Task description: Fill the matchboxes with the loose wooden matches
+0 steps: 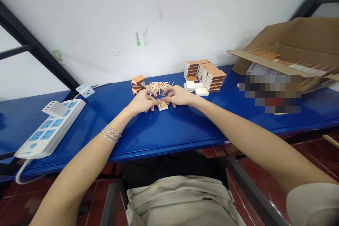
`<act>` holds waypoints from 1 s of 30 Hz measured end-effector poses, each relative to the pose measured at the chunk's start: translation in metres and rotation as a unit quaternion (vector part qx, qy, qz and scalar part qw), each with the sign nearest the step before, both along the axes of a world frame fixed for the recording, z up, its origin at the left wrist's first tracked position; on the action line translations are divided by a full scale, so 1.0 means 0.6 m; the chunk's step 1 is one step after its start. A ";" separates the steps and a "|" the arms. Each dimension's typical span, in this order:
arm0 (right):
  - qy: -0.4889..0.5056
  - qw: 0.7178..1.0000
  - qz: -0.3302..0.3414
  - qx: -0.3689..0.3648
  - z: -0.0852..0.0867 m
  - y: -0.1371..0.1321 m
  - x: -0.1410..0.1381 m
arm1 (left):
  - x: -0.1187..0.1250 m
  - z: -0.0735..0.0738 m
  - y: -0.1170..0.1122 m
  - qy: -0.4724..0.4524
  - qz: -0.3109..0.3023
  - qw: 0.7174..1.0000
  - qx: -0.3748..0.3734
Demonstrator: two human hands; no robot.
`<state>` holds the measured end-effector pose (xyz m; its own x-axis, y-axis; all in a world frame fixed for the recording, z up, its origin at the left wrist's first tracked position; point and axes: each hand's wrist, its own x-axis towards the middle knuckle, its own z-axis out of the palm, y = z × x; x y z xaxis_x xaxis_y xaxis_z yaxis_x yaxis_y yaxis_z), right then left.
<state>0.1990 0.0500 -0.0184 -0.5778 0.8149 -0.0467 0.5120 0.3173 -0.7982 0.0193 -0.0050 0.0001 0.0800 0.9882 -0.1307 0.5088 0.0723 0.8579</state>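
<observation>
Both hands meet over a small white matchbox tray (163, 105) holding matches, on the blue table (169, 127). My left hand (143, 101) has its fingers curled beside the tray's left end. My right hand (178, 96) pinches matches above the tray. Just behind the hands lies a loose pile of matches (158, 86). A short stack of brown matchboxes (138, 83) stands left of the pile.
A larger stack of brown matchboxes (205, 74) with white inner trays (196, 87) in front stands at right. An open cardboard box (288, 56) fills the far right. A white power strip (50, 127) lies at left, near the table's front edge.
</observation>
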 end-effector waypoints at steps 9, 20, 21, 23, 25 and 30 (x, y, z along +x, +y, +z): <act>-0.017 0.999 0.045 -0.023 0.013 -0.002 0.013 | 0.001 0.007 -0.004 0.018 0.010 1.000 -0.012; -0.021 0.999 0.039 0.016 0.006 -0.003 0.006 | -0.004 -0.006 0.002 0.033 -0.041 0.998 -0.033; -0.022 0.999 0.038 0.021 0.007 -0.005 0.006 | -0.004 -0.006 0.002 0.032 -0.043 0.998 -0.033; -0.024 0.999 0.039 0.019 0.010 -0.006 0.007 | -0.004 -0.007 0.003 0.022 -0.042 0.998 -0.033; -0.027 0.999 0.038 0.009 0.011 -0.004 0.009 | -0.004 -0.007 0.003 0.004 -0.044 0.998 -0.037; -0.029 0.999 0.024 0.020 0.004 0.002 0.008 | -0.002 -0.002 0.001 -0.004 -0.056 0.997 -0.046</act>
<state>0.2040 0.0514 -0.0161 -0.6135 0.7882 -0.0487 0.5408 0.3744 -0.7532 0.0180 -0.0047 -0.0014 0.1905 0.9566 -0.2203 0.5119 0.0947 0.8538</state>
